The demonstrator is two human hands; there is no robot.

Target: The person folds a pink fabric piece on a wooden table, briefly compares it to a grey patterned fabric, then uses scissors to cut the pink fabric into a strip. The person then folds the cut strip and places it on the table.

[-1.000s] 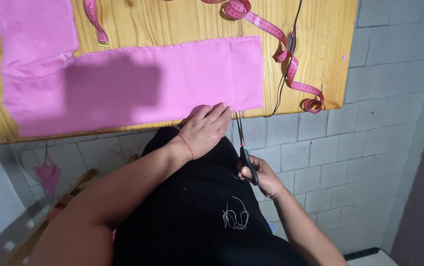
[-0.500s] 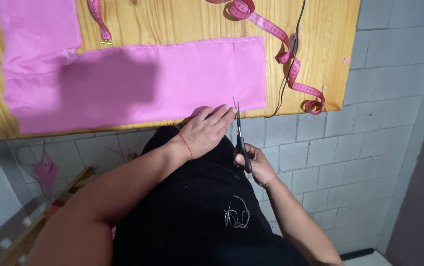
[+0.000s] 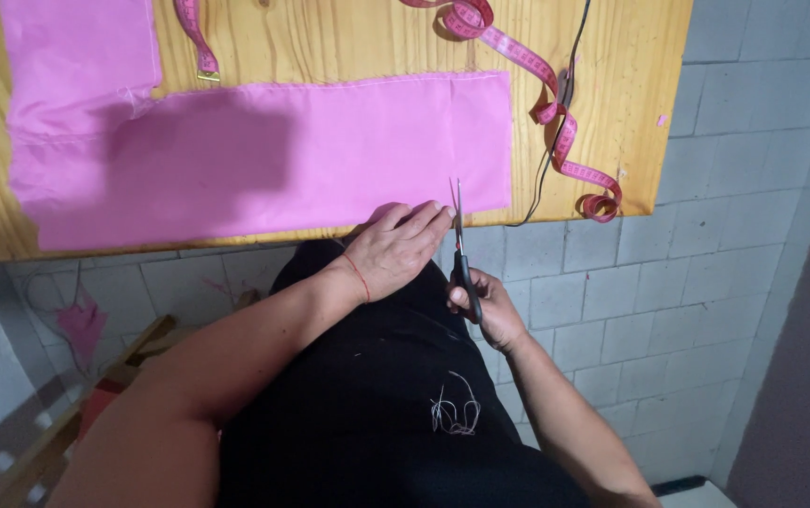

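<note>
A long piece of pink fabric (image 3: 273,155) lies flat on a wooden table (image 3: 348,38). My left hand (image 3: 400,249) rests flat on the fabric's near edge at the table's front, fingers pointing right. My right hand (image 3: 485,306), just below the table edge, grips black-handled scissors (image 3: 461,249). Their blades point up and reach into the fabric's near edge, right beside my left fingertips. A thin red band circles my left wrist.
A pink measuring tape (image 3: 555,122) curls over the table's right side, with a black cable (image 3: 551,141) along it. A second pink tape end (image 3: 193,38) lies at the top left. Grey tiled floor (image 3: 706,235) lies right of the table. A wooden frame (image 3: 75,414) stands at lower left.
My right hand has moved the scissors up from below the table edge, so the blades now reach into the fabric's near edge. My left hand has stayed on the fabric.
</note>
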